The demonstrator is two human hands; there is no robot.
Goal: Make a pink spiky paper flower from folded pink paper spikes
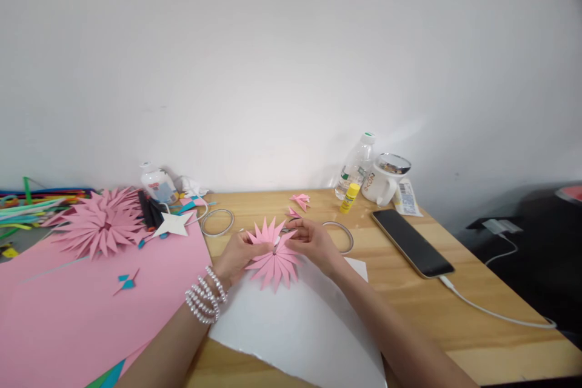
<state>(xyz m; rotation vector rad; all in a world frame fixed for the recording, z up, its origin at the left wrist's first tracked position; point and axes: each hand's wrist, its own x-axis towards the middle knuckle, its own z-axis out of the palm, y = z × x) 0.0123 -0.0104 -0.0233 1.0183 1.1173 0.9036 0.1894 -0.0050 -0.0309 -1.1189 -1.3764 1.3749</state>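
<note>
Both hands work one pink paper starburst flower (274, 254) over the white sheet (295, 327): left hand (239, 257) pinching its edge, right hand (313, 242) gripping its centre. Petal ring looks nearly full; finished flowers (97, 227) lie left, loose folded petals (300, 200) remain.

Both hands meet at the paper flower (274, 254), the left hand (239, 254) on its left side, the right hand (313, 242) on its right. Under the grip lies a paper sheet (295, 327) on the table (454, 309). Left of the grip lies a large paper sheet (82, 309) bearing finished flowers (97, 224). Behind the grip lie folded petals (300, 200). Right and behind stand a glue stick (350, 198), a bottle (356, 165) and a mug (385, 179). Right of the grip lies a phone (411, 241).
</note>
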